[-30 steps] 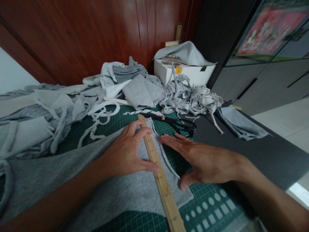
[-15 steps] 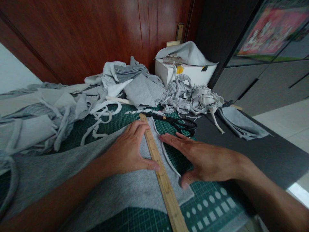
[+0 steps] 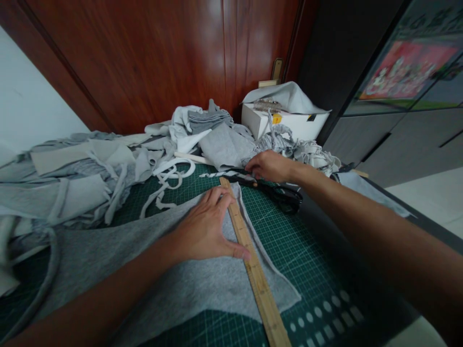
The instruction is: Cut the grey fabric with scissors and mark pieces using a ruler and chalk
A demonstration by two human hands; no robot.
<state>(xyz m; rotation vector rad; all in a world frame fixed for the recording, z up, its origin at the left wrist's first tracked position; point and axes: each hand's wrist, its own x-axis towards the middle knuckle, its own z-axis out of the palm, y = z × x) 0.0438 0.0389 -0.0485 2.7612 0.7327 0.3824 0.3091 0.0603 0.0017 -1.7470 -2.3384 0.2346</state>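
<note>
Fabric (image 3: 195, 284) lies flat on the cutting mat (image 3: 285, 241), partly beneath a wooden ruler (image 3: 257, 275). The left hand (image 3: 207, 232), fingers spread wide, rests across both, probably to stop them slipping. At the scissors (image 3: 280, 194), the right hand (image 3: 272, 166) has bent fingers; whether they grip anything, I cannot tell.

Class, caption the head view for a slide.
Left hand on a ruler atop grey cloth; right hand near the scissors.

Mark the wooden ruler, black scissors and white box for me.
Wooden ruler (image 3: 256, 271): head view, middle of its length.
Black scissors (image 3: 270, 190): head view, handle near the pivot.
White box (image 3: 298, 126): head view, side facing the camera.
</note>
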